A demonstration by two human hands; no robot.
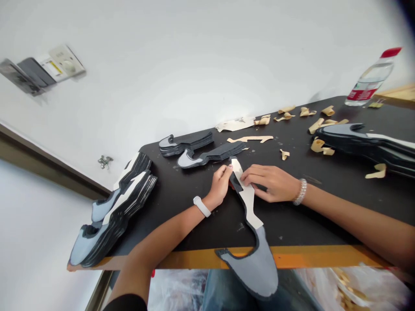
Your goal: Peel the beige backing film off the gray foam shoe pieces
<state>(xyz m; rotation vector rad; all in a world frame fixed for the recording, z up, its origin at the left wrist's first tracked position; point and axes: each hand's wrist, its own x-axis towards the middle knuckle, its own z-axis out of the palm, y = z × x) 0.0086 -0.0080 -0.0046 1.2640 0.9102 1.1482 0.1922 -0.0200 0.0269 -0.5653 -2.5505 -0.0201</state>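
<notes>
A flat shoe upper piece (253, 268) lies lengthwise in front of me, its grey curved toe part hanging over the table's front edge. A white strip (249, 201) covers much of its narrow part, and a dark patch shows beside the strip near the far end. My left hand (221, 183) pinches the far left edge of the piece between thumb and fingers. On the strip's right edge, my right hand (270, 182) has its fingers bent and closed against the white material, thumb lower down. The undersides of the fingers are partly hidden.
Stacked upper pieces with white strips (113, 216) stand at the left, and dark stacks (207, 155) lie behind my hands. Another stack (366, 142) is at the right. Curled tan scraps (285, 115) lie along the back near a water bottle (371, 80). Plastic bags (350, 289) sit below.
</notes>
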